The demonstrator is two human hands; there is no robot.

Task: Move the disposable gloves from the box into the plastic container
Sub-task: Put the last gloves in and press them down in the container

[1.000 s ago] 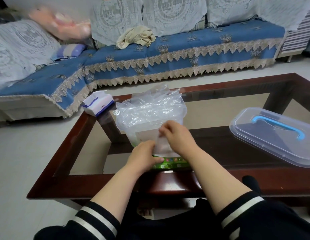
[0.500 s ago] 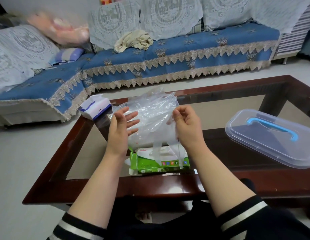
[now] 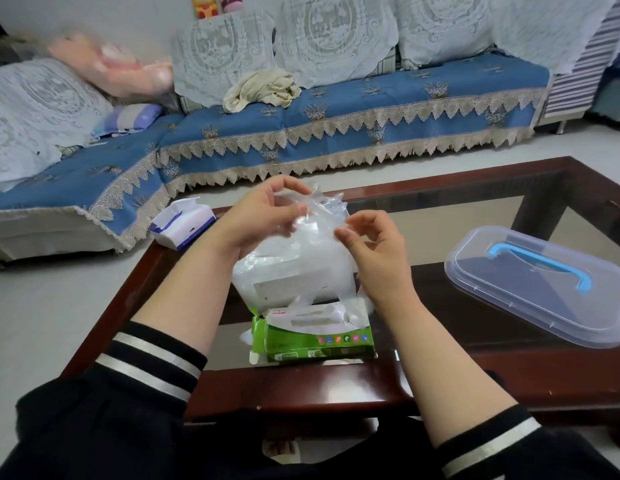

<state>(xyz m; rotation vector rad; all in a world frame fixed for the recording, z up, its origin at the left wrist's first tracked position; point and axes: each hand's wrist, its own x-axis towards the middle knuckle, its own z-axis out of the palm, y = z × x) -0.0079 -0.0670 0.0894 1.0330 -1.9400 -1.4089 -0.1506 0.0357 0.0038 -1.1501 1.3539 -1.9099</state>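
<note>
Head view shows the left hand [image 3: 263, 216] and right hand [image 3: 374, 251] both pinching the thin gloves [image 3: 312, 237] above the green box [image 3: 312, 337] on the counter [image 3: 336, 386]; slippery sheets may slide out before reaching the plastic container [image 3: 288, 282].

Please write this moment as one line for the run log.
left hand: pinches clear plastic gloves | right hand: pinches same gloves | green cardboard box: open | clear container lid: off
</note>
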